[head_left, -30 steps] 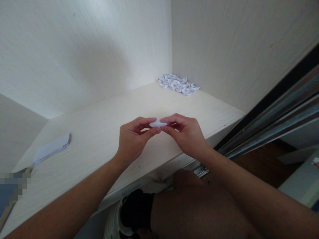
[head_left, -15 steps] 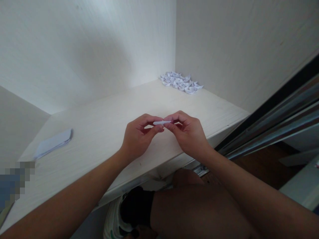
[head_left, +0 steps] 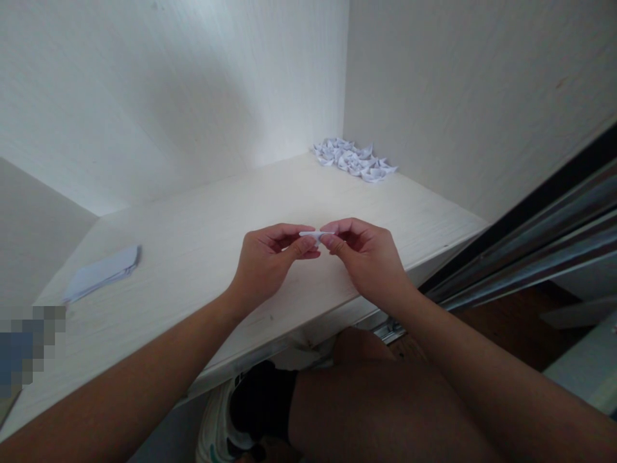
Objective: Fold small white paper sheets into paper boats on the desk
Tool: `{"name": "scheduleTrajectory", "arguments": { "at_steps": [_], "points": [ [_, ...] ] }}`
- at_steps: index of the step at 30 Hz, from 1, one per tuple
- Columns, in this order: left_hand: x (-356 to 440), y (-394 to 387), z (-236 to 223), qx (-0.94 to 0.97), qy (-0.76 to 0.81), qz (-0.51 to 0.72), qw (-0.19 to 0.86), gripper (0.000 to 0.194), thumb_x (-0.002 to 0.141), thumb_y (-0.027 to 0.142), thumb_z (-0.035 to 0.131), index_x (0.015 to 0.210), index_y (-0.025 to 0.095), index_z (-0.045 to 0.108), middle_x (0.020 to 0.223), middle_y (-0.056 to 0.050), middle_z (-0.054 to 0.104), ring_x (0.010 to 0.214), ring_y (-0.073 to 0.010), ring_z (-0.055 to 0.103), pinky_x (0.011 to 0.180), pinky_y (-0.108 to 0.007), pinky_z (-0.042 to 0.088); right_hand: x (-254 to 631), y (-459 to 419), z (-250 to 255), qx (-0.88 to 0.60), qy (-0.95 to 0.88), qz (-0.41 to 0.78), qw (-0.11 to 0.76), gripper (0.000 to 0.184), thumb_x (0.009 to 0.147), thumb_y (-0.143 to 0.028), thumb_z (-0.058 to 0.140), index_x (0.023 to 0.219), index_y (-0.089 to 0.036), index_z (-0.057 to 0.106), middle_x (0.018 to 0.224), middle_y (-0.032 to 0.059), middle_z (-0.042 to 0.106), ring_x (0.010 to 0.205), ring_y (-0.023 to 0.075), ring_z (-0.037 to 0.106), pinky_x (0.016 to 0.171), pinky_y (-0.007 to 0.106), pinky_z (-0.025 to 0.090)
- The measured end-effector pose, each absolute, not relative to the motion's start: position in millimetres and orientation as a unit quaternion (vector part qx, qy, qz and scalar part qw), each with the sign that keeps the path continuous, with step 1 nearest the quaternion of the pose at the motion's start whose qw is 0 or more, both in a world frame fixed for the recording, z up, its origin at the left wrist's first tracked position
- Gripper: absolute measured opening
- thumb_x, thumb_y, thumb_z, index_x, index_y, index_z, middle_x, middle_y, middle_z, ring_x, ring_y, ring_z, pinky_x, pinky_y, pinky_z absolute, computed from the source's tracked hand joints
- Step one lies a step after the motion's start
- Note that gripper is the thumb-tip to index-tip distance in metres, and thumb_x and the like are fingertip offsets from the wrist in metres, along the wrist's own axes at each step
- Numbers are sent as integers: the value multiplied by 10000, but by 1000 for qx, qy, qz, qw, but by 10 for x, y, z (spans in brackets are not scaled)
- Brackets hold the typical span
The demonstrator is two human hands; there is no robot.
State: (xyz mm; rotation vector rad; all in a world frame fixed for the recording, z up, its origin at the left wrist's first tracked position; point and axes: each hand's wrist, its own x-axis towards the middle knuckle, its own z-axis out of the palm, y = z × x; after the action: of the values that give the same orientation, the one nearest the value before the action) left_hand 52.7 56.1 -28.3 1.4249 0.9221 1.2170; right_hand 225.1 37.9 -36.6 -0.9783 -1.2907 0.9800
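Note:
A small folded piece of white paper (head_left: pixel 317 236) is pinched between both hands above the white shelf (head_left: pixel 193 257). My left hand (head_left: pixel 270 260) grips its left end with thumb and fingertips. My right hand (head_left: pixel 366 254) holds the other end the same way, the two thumbs close together. Fingers cover much of the paper, so its full shape is hidden. Farther back, in the corner, lies a pile of small folded white paper pieces (head_left: pixel 354 161) with pointed ends.
A stack of white paper strips (head_left: pixel 103 273) lies at the shelf's left. Walls close in the back and right sides. A dark-edged metal track (head_left: pixel 530 247) runs along the right. My bent leg (head_left: pixel 385 405) and a shoe (head_left: pixel 216 424) are below the front edge.
Both thumbs have shifted on the folded paper, now pressing at its near side, and more of its middle is covered. The view has tilted slightly; the pile and the stack stay in place.

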Motion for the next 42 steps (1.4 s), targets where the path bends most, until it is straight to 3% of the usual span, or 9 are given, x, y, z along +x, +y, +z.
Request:
{"name": "scheduleTrajectory", "arguments": {
  "at_steps": [4,15,22,30,42],
  "points": [
    [526,564,-288,575,376,511,516,204,754,319,896,870,169,823,827,-52,823,748,-210,795,799,-386,700,2245,379,-372,-409,-537,439,593,181,780,-344,836,819,-193,743,776,12,743,707,142,634,704,307,530],
    [542,554,-270,562,366,511,538,185,755,299,895,862,168,819,823,-43,820,753,-190,788,821,-378,694,2229,362,-366,-432,-533,424,592,149,788,-336,838,820,-199,790,801,30,785,738,166,685,723,326,554],
    [545,557,-273,557,357,504,555,157,778,291,872,850,164,817,847,-41,808,793,-166,768,859,-368,681,2226,334,-360,-417,-553,371,618,21,816,-241,804,801,-228,811,823,26,788,759,167,703,720,319,560],
    [539,551,-284,552,334,502,575,157,818,318,845,878,176,817,870,-50,800,792,-157,748,787,-334,685,2234,339,-349,-402,-566,363,622,18,815,-230,799,805,-240,810,818,18,766,738,154,673,673,307,539],
    [532,511,-226,602,343,480,538,206,829,357,827,831,154,795,821,-50,771,763,-177,743,750,-346,692,2257,340,-333,-401,-570,388,603,124,744,-374,885,748,-264,826,749,19,762,689,156,660,634,318,507]
  ]
}}
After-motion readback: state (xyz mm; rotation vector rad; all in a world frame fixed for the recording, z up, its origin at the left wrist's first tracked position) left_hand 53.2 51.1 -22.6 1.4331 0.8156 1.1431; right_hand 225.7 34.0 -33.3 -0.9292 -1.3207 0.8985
